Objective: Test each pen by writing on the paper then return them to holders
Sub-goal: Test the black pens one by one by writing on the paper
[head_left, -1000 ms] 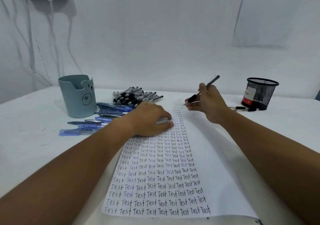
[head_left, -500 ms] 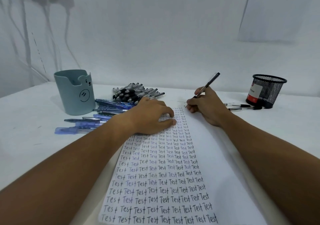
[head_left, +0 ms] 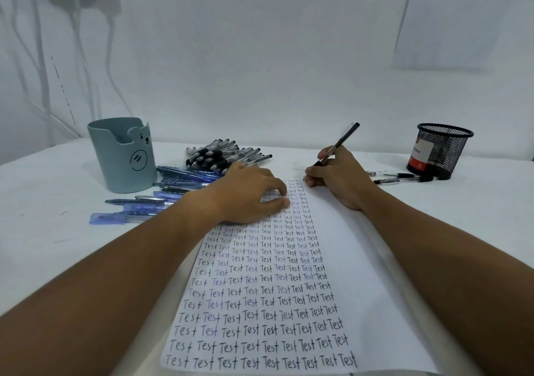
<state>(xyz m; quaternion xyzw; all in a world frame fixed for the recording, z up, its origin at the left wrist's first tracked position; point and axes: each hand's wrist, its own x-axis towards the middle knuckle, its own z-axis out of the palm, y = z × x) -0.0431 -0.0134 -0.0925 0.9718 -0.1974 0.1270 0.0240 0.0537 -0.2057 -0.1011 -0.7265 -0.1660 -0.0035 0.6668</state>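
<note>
Pen (head_left: 338, 143), black, judged light, stiff and slim, best pinched low near its tip, was gripped so by right hand (head_left: 339, 177); left hand (head_left: 248, 195) pressed paper (head_left: 341, 260), fingers relaxed.

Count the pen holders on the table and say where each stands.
2. The blue bear holder stands far left, behind the blue pens. The black mesh holder stands far right, past the right hand. No others show.

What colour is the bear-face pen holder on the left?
The bear-face pen holder is pale grey-green, seen clearly in the head view.
</note>
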